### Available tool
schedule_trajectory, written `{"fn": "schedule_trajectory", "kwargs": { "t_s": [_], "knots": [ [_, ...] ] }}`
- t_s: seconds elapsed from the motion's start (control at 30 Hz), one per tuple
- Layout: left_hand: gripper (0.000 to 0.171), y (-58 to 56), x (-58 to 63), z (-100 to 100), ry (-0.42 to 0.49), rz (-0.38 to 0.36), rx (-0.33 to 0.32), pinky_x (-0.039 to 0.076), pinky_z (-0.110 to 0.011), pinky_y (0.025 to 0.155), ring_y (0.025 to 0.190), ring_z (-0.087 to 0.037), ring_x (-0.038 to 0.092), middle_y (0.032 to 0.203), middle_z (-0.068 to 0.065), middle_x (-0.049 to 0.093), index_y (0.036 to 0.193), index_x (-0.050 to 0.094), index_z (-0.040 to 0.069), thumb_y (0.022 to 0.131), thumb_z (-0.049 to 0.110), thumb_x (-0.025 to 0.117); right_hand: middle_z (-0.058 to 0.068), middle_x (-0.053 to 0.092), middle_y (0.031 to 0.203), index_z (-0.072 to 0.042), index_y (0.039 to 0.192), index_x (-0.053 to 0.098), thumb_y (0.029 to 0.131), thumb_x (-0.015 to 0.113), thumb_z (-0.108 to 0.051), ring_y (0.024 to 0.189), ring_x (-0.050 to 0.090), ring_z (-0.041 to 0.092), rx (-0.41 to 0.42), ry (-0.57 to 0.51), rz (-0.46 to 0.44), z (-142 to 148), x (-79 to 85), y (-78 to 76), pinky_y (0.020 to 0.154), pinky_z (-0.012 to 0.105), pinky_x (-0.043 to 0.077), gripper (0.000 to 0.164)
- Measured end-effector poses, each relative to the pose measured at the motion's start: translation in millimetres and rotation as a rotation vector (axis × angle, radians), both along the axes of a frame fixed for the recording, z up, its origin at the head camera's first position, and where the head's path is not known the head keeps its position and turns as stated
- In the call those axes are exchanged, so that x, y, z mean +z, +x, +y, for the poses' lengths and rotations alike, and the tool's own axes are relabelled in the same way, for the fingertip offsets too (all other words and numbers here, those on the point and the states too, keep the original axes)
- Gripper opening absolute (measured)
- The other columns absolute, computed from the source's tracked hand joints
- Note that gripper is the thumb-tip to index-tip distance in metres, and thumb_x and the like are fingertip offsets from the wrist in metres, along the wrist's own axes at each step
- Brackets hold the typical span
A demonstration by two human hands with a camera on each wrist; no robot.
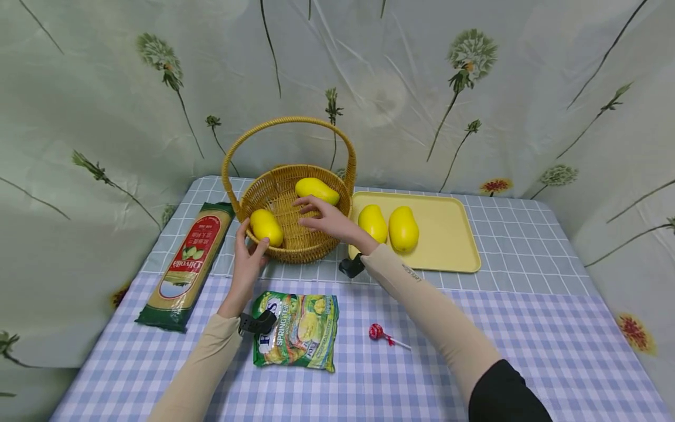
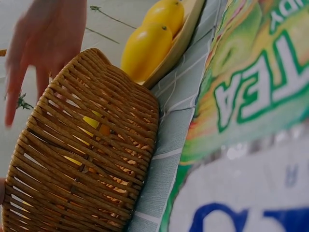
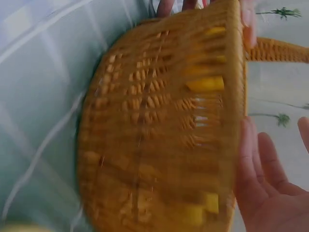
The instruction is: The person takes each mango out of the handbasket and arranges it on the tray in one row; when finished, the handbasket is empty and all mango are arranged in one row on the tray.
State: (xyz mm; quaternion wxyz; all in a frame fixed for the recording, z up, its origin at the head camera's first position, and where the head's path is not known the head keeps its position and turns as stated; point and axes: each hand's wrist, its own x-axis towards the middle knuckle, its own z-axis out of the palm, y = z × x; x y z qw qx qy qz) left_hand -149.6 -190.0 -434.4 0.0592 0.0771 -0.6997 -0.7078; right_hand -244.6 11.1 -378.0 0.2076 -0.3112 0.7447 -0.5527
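A brown wicker basket (image 1: 295, 255) with a tall arched handle stands near the back of the table. Inside it lie two yellow mangoes, one mango (image 1: 266, 227) at the left rim and another mango (image 1: 317, 190) at the back right. My left hand (image 1: 248, 261) grips the basket's left front rim beside the nearer mango. Over the basket's right side reaches my right hand (image 1: 332, 221), its fingers loosely extended and holding nothing. In the right wrist view that hand (image 3: 270, 179) appears at the rim, with a blurred basket wall before it.
Right of the basket, a yellow tray (image 1: 443, 234) bears two mangoes (image 1: 404, 228). A pasta packet (image 1: 190, 264) lies at the left. Nearer the front are a green candy bag (image 1: 306, 331), under the left wrist, and a red lollipop (image 1: 377, 332). Patterned fabric (image 1: 395, 88) hangs behind.
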Motion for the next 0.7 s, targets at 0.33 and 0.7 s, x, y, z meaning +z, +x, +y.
{"fn": "schedule_trajectory", "kwargs": {
  "t_s": [0.33, 0.7],
  "knots": [
    [0.069, -2.3, -9.7, -4.3, -0.005, 0.015, -0.016, 0.036, -0.055, 0.100, 0.138, -0.031, 0.027, 0.159, -0.007, -0.002, 0.154, 0.004, 0.023, 0.101, 0.024, 0.049, 0.022, 0.038, 0.142, -0.007, 0.145, 0.037, 0.102, 0.047, -0.015, 0.113, 0.053, 0.034, 0.064, 0.049, -0.183, -49.5, -13.1, -3.8, 0.095, 0.049, 0.044, 0.045],
    [0.069, 1.0, 2.2, -2.4, 0.015, -0.022, -0.029, 0.037, -0.053, 0.101, 0.137, -0.028, 0.028, 0.158, -0.006, -0.002, 0.154, 0.002, 0.019, 0.102, 0.017, 0.047, 0.013, 0.042, 0.125, -0.018, 0.145, 0.036, 0.099, 0.052, -0.014, 0.063, 0.041, 0.020, 0.038, 0.122, -0.301, -68.4, -23.6, -4.5, 0.065, 0.030, 0.044, 0.049]
  ]
}}
